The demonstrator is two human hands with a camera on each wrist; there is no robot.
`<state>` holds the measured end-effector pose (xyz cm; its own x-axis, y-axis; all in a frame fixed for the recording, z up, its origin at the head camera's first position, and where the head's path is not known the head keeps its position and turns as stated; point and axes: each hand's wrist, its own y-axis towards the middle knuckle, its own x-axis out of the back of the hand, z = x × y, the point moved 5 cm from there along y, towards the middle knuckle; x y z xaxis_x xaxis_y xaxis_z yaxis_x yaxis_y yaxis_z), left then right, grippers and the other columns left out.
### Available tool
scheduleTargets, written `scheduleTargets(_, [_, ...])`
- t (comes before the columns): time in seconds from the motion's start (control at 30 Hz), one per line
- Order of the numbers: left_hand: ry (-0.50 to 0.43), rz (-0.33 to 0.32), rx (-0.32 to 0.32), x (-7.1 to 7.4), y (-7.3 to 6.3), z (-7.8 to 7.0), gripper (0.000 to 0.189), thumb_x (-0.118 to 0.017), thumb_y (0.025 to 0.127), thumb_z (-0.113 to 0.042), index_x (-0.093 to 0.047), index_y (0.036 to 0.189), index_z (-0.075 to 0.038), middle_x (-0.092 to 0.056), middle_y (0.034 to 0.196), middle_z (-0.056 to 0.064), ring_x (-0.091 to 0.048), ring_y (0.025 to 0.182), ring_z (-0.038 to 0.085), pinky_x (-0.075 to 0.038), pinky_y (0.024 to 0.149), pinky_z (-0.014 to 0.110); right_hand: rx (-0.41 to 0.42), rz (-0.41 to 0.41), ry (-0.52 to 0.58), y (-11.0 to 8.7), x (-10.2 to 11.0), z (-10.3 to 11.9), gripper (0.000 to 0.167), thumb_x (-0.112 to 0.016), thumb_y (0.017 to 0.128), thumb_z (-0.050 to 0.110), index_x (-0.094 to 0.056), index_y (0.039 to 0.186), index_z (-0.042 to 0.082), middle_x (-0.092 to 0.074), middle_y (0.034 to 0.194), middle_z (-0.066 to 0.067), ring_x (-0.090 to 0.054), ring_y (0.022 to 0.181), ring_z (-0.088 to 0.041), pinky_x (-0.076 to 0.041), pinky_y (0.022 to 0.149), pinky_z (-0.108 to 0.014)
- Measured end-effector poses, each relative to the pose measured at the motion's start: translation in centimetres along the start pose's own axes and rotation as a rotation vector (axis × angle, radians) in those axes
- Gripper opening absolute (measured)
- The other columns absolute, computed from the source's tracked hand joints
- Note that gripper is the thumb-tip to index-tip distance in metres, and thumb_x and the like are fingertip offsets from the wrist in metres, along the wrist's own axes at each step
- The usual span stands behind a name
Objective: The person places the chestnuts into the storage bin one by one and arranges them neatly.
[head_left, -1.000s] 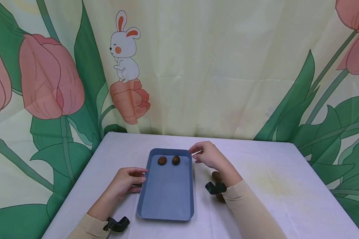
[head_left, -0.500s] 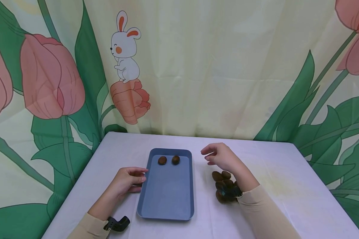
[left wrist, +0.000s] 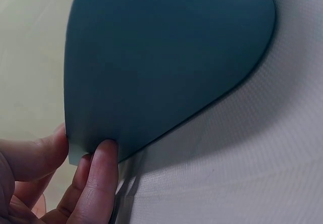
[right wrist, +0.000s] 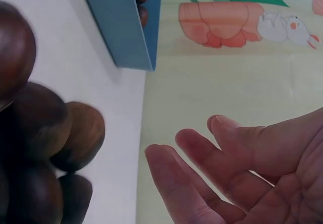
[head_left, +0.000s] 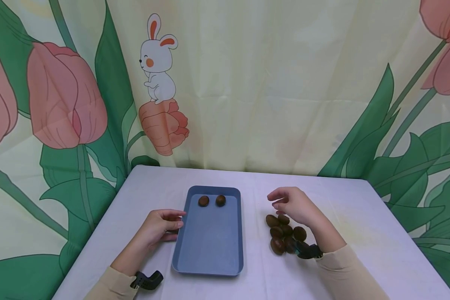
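Note:
A blue-grey rectangular tray (head_left: pixel 210 246) lies on the white-covered table, with one chestnut (head_left: pixel 203 201) and a second chestnut (head_left: pixel 220 201) side by side near its far end. At the tray's left edge, my left hand (head_left: pixel 161 227) pinches the rim between thumb and fingers; the left wrist view shows the fingers (left wrist: pixel 101 178) against the tray's side. To the right of the tray sits a cluster of several brown chestnuts (head_left: pixel 277 245). My right hand (head_left: pixel 294 204) hovers at the far side of this cluster, holding nothing, fingers loosely bent and apart in the right wrist view.
The table (head_left: pixel 255 266) has a white cloth, and its far edge meets a curtain (head_left: pixel 270 104) printed with tulips and a rabbit. A black wrist camera (head_left: pixel 309 251) on the right arm overlaps the near part of the chestnut cluster.
My right hand has moved from the tray's far right corner rightward and toward me, over to the chestnut cluster, uncovering more of it. My left hand stays at the tray's rim.

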<state>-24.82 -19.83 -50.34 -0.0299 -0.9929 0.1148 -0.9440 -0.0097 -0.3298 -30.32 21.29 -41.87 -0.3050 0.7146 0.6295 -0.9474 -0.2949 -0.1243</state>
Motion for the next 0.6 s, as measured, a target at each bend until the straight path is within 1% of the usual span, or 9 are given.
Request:
scheduleTargets(0.1, [0.000, 0.001, -0.003, 0.0, 0.0, -0.1, 0.037, -0.081, 0.093, -0.001, -0.077, 0.130, -0.002, -0.072, 0.102, 0.007, -0.073, 0.083, 0.017, -0.067, 0.069, 0.036, -0.007, -0.014, -0.023, -0.7, 0.5, -0.8, 0.027, -0.066, 0.100, 0.001, -0.075, 0.126, 0.004, -0.075, 0.130, -0.020, -0.077, 0.113, -0.033, -0.065, 0.089, -0.042])
scheduleTargets(0.3, [-0.003, 0.001, -0.003, 0.0, 0.0, 0.0, 0.036, -0.081, 0.093, 0.000, -0.077, 0.129, -0.002, -0.073, 0.102, 0.007, -0.073, 0.083, 0.017, -0.067, 0.068, 0.036, -0.047, -0.020, -0.013, -2.1, 1.5, -2.4, 0.031, -0.067, 0.100, 0.000, -0.072, 0.130, 0.000, -0.072, 0.134, -0.023, -0.075, 0.116, -0.036, -0.066, 0.091, -0.043])
scheduleTargets(0.43, [-0.006, 0.004, -0.003, 0.0, 0.1, 0.1, 0.036, -0.081, 0.093, 0.000, -0.077, 0.129, -0.002, -0.073, 0.102, 0.007, -0.073, 0.083, 0.017, -0.067, 0.068, 0.037, -0.071, -0.034, -0.048, -3.1, 2.3, -3.4, 0.032, -0.070, 0.100, 0.003, -0.071, 0.132, 0.001, -0.072, 0.134, -0.023, -0.076, 0.114, -0.033, -0.065, 0.093, -0.048])
scheduleTargets(0.6, [-0.007, 0.001, -0.005, 0.0, 0.1, 0.2, 0.037, -0.081, 0.093, -0.001, -0.077, 0.130, -0.002, -0.073, 0.103, 0.007, -0.074, 0.084, 0.018, -0.068, 0.068, 0.037, -0.107, -0.038, -0.082, -4.0, 3.1, -4.8, 0.034, -0.071, 0.099, 0.005, -0.071, 0.133, 0.002, -0.073, 0.134, -0.021, -0.074, 0.117, -0.032, -0.063, 0.097, -0.053])
